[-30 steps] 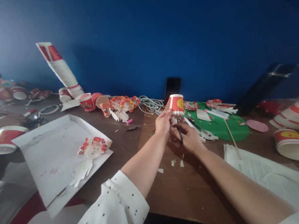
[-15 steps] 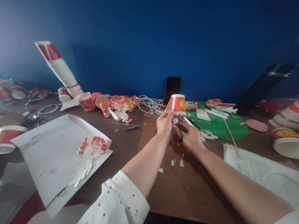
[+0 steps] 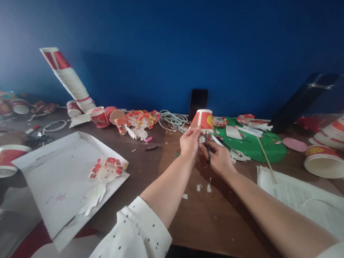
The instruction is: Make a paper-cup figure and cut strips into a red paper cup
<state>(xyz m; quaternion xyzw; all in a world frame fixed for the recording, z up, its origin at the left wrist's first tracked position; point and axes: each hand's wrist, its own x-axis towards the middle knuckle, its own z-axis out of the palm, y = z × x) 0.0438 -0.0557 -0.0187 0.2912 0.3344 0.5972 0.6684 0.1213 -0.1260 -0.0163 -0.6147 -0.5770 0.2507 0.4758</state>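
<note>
My left hand (image 3: 190, 140) is closed on a red and white paper cup (image 3: 203, 119) with a yellow emblem, held above the brown table. Below the cup, my right hand (image 3: 219, 156) grips a dark pair of scissors (image 3: 208, 147), whose blades point up at the cup's lower edge. How far the blades are apart is hard to see. Small white paper scraps (image 3: 209, 187) lie on the table beneath my hands. A green sheet (image 3: 253, 143) with paper pieces on it is just right of my right hand.
A white box lid (image 3: 54, 178) holding a paper figure (image 3: 105, 171) lies left. A tall cup stack (image 3: 72, 83) leans by the blue wall. A phone (image 3: 198, 100) stands behind my hands. Papers (image 3: 304, 196) and a loose cup (image 3: 327, 163) lie right. Another person's hand (image 3: 5, 138) is far left.
The loose paper cup at the right has rolled a little to the left. My hands, the held cup and the scissors stay almost where they were.
</note>
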